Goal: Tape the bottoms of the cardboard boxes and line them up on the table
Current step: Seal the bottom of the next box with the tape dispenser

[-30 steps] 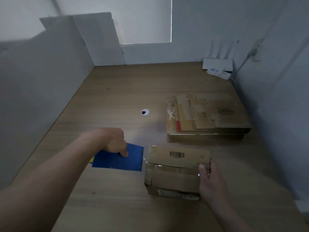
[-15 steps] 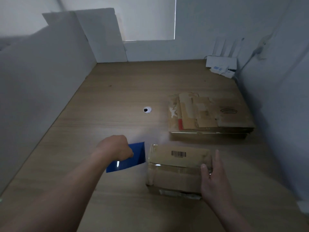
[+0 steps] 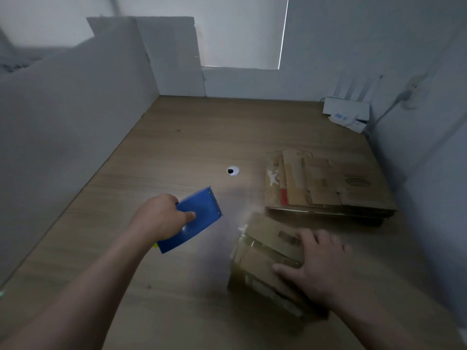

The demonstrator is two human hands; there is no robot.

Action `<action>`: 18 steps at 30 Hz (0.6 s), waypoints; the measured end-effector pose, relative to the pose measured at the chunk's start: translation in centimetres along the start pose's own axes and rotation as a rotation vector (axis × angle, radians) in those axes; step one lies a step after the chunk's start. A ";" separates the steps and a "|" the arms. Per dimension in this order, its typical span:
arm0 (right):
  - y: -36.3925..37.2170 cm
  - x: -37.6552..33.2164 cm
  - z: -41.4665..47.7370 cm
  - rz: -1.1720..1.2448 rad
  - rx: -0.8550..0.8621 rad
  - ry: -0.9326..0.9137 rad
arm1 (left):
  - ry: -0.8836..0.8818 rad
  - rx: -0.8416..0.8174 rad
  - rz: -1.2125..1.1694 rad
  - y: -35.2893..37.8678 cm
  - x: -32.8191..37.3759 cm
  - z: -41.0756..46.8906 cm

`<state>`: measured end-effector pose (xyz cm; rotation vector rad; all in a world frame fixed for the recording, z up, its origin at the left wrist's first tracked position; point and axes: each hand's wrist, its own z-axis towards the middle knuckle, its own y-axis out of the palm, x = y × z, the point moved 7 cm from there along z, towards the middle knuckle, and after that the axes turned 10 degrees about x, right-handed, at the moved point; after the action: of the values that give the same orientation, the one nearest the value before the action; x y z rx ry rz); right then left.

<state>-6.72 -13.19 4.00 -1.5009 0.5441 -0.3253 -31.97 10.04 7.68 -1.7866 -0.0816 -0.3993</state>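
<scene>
The cardboard box lies on the table at the near right, skewed to the table's edge and just in front of a stack of flattened cartons; it is blurred, so whether its flaps meet cleanly cannot be told, though pale strips of tape show on its top and near side. The right hand lies on top of it with fingers spread, palm down; the left hand is curled round a blue tape dispenser, held above the table to the left of the box and apart from it. The step in hand looks to be laying tape along the bottom seam; to do it well, the spread hand should press both flaps flat and butted together, off the line the tape will take; the dispenser should start on a side wall, so the tape has an anchor, then cross the seam in one steady pull and run down the opposite wall before it is cut; a slack or crooked strip would likely let the flaps spring.
</scene>
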 end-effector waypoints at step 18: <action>2.6 -6.6 7.7 0.175 -0.140 -0.422 | 0.082 0.011 -0.126 -1.0 2.5 -1.6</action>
<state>-8.51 -3.01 2.20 -1.5873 0.3605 0.1687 -30.26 8.41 9.70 -1.7575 -0.1392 -0.5609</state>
